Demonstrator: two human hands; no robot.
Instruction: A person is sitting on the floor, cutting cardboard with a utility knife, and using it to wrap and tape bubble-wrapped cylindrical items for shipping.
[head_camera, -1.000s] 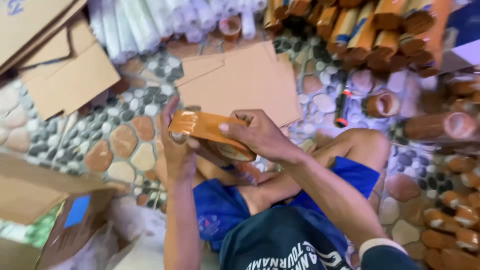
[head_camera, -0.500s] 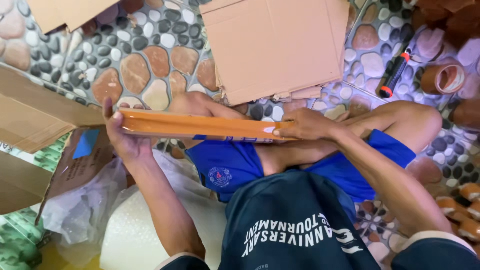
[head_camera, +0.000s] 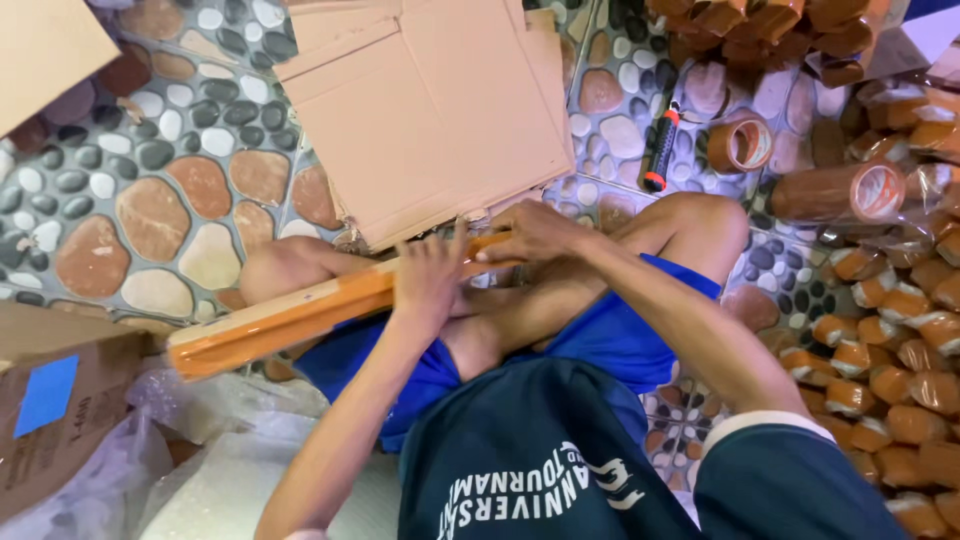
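Change: since half a second ago, the long flat orange-taped cardboard package (head_camera: 300, 318) has tilted, its left end now lower and jutting past the knee; the left hand has slid from that end toward the middle.
Left hand (head_camera: 430, 275): fingers spread flat, pressing on top of the package near its middle, not clenched.
Right hand (head_camera: 530, 232): fingers curled over the package's right end, gripping it.
Package position: across the person's crossed bare legs, above blue shorts (head_camera: 600, 335).
Surroundings: stack of flat brown cardboard sheets (head_camera: 430, 110) just beyond the hands, on a pebble-pattern floor (head_camera: 160, 190); brown tape roll (head_camera: 740, 145) and black-and-orange cutter (head_camera: 660, 148) to the right.
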